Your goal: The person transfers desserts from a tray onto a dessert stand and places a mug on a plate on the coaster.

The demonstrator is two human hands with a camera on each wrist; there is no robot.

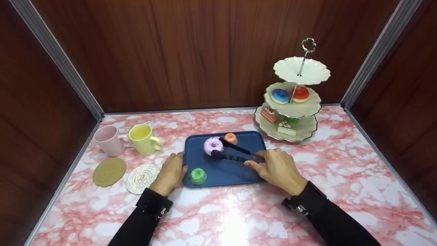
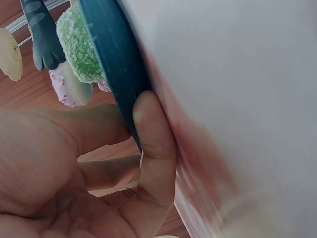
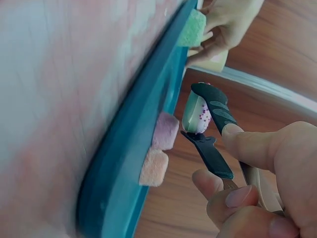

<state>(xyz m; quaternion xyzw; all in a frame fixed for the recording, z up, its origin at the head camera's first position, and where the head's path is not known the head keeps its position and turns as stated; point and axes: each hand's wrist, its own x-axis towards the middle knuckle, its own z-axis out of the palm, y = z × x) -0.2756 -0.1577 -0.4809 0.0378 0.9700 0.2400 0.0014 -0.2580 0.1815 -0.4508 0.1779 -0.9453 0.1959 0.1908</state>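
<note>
My left hand (image 1: 170, 173) pinches the left edge of a dark blue tray (image 1: 223, 176); in the left wrist view a fingertip lies under its rim. My right hand (image 1: 280, 169) holds black-tipped tongs (image 1: 235, 157). Their tips grip a lilac-iced doughnut (image 1: 207, 147) with purple sprinkles, raised off the tray in the right wrist view. On the tray are a green sugar-coated sweet (image 1: 198, 176) at the near left corner and an orange one (image 1: 230, 138) at the back. A purple sweet (image 3: 165, 131) beside the orange one is hidden below the doughnut in the head view.
At the back right stands a three-tier stand (image 1: 297, 109). It bears a blue doughnut (image 1: 280, 96), a red doughnut (image 1: 301, 94) and cake slices (image 1: 286, 128). To the left are a pink mug (image 1: 110, 141), a yellow mug (image 1: 141, 140), a tan coaster (image 1: 109, 172) and a white coaster (image 1: 141, 177).
</note>
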